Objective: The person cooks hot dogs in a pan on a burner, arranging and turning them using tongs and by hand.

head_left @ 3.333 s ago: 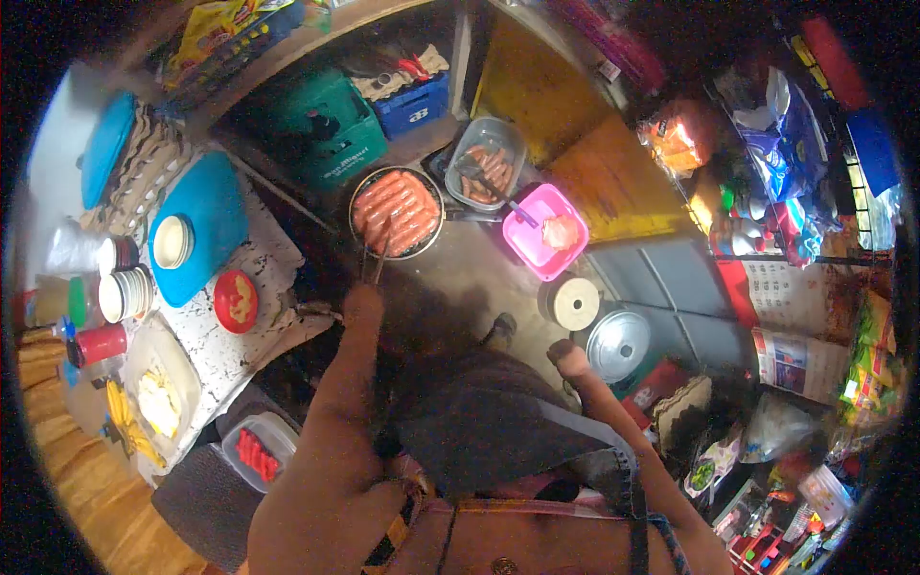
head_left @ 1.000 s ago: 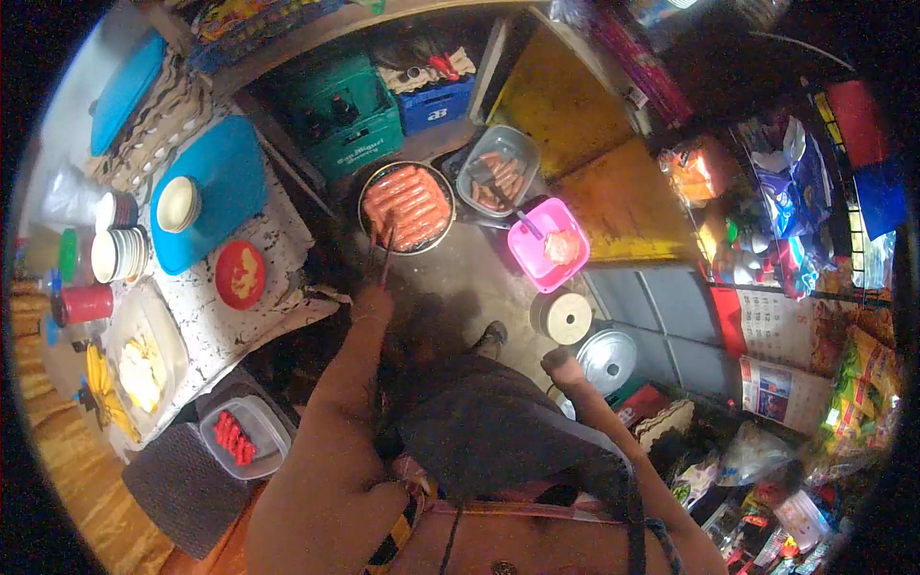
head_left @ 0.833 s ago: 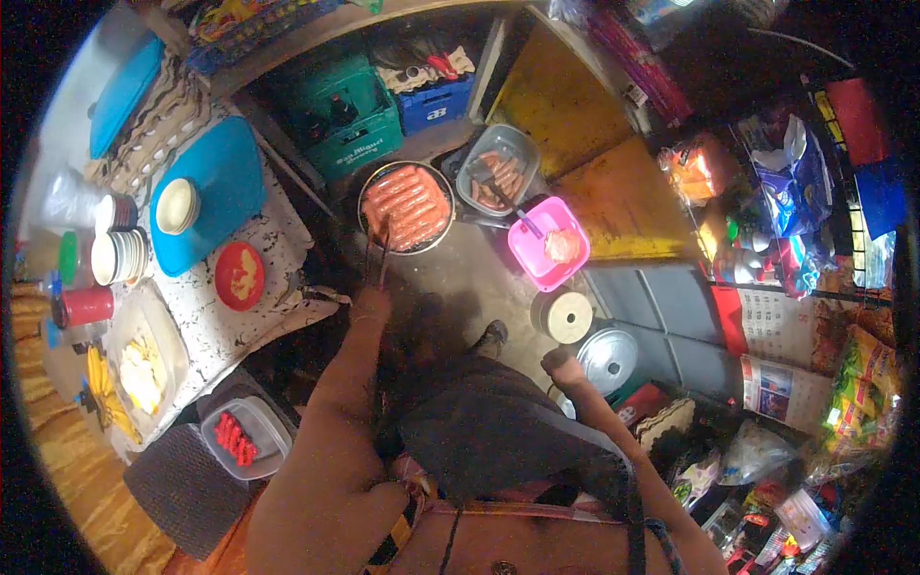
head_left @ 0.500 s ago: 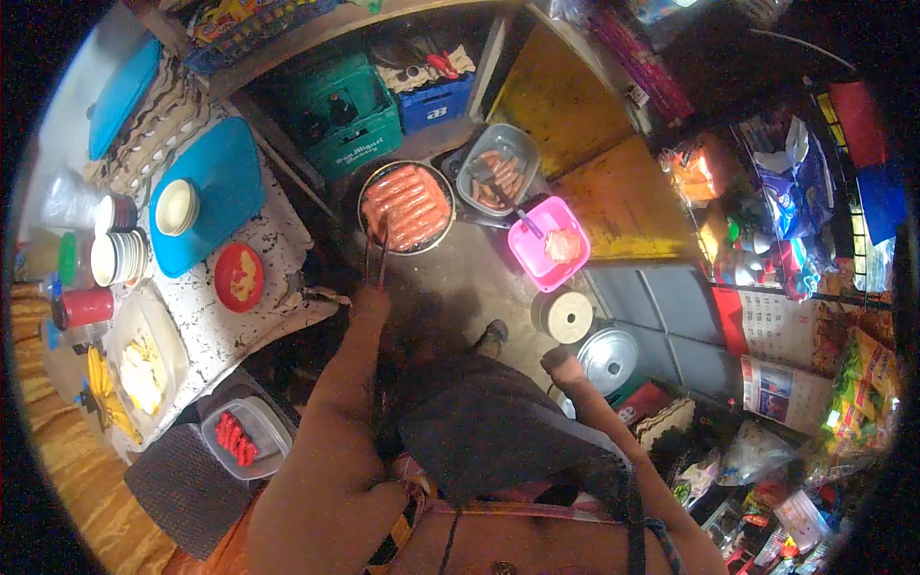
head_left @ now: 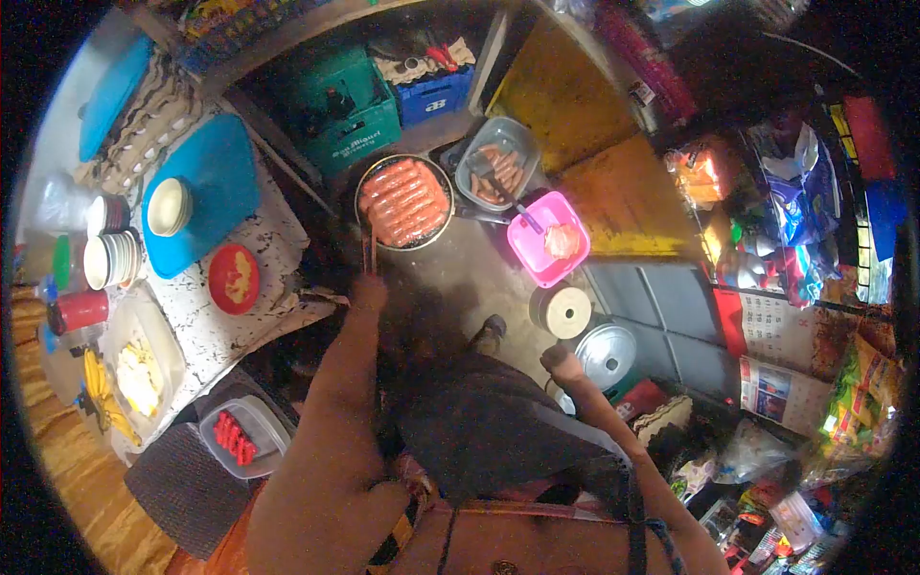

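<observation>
My left hand (head_left: 367, 292) is closed around metal tongs (head_left: 370, 251), whose tips reach the lower left edge of the frying pan (head_left: 448, 216). Several reddish sausages (head_left: 406, 201) lie side by side across the pan. My right hand (head_left: 562, 363) hangs at my right side with its fingers curled in and nothing visible in it; a silver pot lid (head_left: 608, 356) is nearest to it. Right of the pan, a clear plastic tub (head_left: 525, 144) holds more sausages. Below it stands a pink basin (head_left: 518, 254) with a utensil handle and a pinkish bundle in it.
On the left table are a blue tray (head_left: 218, 206) with cream bowls (head_left: 171, 207), a red plate (head_left: 223, 295) and bananas (head_left: 108, 395). A tub with red sausages (head_left: 236, 438) sits nearer. Green crate (head_left: 355, 134) and blue crate (head_left: 436, 103) stand behind the pan. Packets (head_left: 805, 211) line the right.
The tongs have drawn back from over the sausages to the pan's lower left edge, and their arms look closer together. My left hand shifted slightly left. The right hand stays nearly where it was.
</observation>
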